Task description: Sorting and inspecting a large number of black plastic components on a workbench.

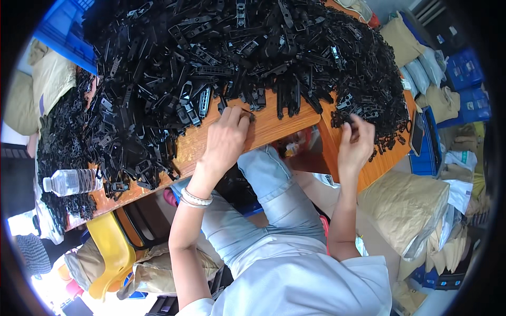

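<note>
A huge heap of small black plastic parts (237, 52) covers most of a wooden table (274, 126). My left hand (226, 138) rests on the table's near edge, its fingertips pinching a small black part at the foot of the heap. My right hand (356, 142) is raised over the table's right section, its fingers closed around a small black part by the heap's edge. A bracelet sits on my left wrist.
A clear water bottle (71, 181) lies on the table's left end. Tan sacks (408, 203) are stacked at right, with blue crates (466, 71) beyond. A phone (416, 134) lies by the right edge. A yellow stool (108, 247) stands below the table.
</note>
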The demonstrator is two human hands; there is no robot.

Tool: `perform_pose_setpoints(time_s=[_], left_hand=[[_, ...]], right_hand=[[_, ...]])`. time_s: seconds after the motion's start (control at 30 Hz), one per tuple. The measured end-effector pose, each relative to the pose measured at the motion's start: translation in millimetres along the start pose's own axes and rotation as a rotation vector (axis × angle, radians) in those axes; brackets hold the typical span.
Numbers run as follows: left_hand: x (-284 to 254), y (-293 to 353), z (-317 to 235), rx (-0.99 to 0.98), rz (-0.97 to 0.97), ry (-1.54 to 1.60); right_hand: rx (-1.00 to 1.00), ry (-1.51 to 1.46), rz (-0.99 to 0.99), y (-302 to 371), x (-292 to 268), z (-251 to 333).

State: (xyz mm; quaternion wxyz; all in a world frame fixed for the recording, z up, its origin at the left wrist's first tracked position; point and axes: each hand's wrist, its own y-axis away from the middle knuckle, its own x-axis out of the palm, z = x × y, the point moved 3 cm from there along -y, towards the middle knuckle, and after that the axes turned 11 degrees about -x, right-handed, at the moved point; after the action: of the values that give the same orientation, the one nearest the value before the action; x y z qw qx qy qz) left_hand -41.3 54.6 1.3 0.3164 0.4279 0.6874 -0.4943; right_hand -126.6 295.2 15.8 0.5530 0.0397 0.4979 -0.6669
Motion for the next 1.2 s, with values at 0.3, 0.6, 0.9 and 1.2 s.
perform_pose_setpoints(time_s=[0.3,0.6,0.9,1.2], left_hand=[[-3.8,24.8,0.7,-0.420,-0.063,0.685],[11.2,38.6,-20.5,-0.769,0.305,1.561],[3.3,48.8,-38.6,-0.698,0.561,2.112],[1.3,51.2,-35.1,-0.767,0.545,2.045]], right_hand=[[-0.094,0.160,0.090,-12.9,-5.9,-21.2],[0.068,-0.317,0.018,3.6,-24.9,-15.4],[-0.580,-0.869,0.459,12.6,-2.4,75.6],[-0.612,-0.759,0.649,10.8,6.9,92.9]])
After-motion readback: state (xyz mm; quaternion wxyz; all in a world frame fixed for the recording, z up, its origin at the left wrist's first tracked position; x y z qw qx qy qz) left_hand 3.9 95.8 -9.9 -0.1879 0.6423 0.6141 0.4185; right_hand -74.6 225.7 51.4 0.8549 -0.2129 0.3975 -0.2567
